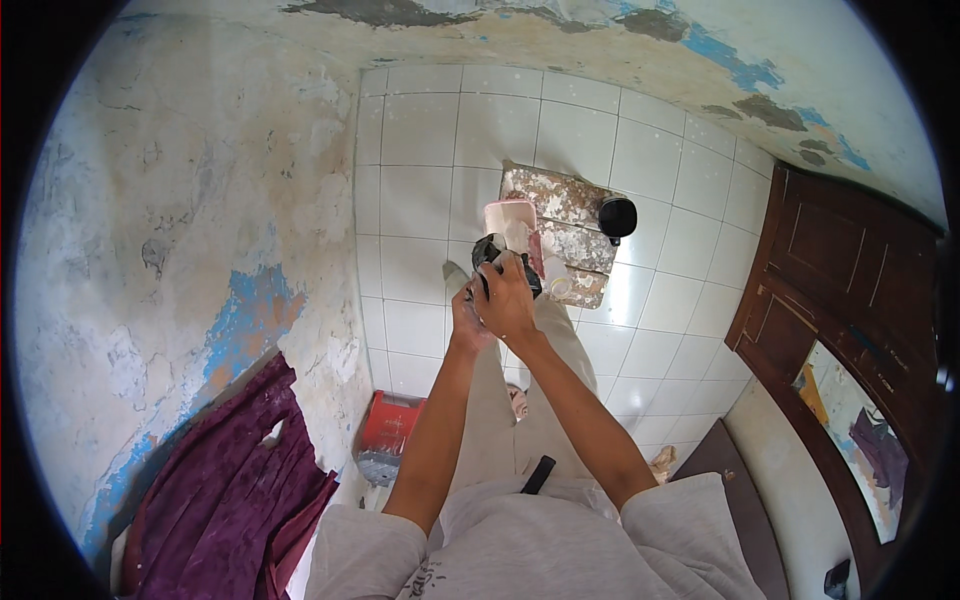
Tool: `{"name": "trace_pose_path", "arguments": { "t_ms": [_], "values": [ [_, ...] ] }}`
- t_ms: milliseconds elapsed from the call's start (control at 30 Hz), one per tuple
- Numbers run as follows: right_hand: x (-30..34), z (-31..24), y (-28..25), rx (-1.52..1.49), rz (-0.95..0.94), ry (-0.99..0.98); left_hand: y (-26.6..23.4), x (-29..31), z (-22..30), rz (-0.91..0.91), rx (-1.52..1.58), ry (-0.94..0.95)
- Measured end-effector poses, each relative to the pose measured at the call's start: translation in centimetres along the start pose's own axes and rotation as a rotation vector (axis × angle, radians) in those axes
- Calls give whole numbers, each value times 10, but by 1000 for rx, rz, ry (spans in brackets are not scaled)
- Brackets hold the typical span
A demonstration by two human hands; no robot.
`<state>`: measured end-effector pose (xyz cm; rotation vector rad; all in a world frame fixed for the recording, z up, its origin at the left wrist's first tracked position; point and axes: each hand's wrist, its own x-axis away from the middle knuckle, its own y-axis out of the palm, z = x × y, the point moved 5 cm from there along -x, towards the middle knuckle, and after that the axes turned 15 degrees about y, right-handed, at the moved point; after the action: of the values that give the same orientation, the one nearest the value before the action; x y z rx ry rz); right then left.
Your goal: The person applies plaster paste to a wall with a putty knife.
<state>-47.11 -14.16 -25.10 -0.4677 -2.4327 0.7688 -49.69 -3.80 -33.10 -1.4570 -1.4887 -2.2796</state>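
Both my hands are together in front of my legs, gripping a crumpled black plastic bag point(487, 248). My left hand point(470, 318) is closed round its lower left side, with whitish smears on the skin. My right hand point(510, 300) lies over the top of it, fingers bent and pressed in. What the bag contains, if anything, is hidden. Just beyond it is a pink tub point(511, 208) with pale material inside, on a paint-spattered wooden stand point(575, 240). A small pale cup point(559, 286) sits at the stand's near side.
A black mug point(617, 217) stands on the stand's right edge. White tiles point(415, 205) cover the floor. Peeling walls point(180, 200) rise at left and far side. Purple cloth point(215, 490) and a red container point(391, 422) are at left, a dark wooden cabinet point(850, 240) at right.
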Motion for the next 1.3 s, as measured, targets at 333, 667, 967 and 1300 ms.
{"name": "trace_pose_path", "arguments": {
  "t_ms": [333, 667, 967, 1300],
  "values": [
    [-1, 6, 2, 2, -4, 12, -22, -3, -4, 82, -70, 35],
    [8, 12, 6, 28, -10, 26, -39, 7, -10, 108, -54, 23],
    [0, 11, 5, 12, -26, 23, -10, 2, -9, 34, 19, 16],
    [9, 18, 9, 18, -73, 37, -30, 7, -12, 54, -4, 42]
  ]
}}
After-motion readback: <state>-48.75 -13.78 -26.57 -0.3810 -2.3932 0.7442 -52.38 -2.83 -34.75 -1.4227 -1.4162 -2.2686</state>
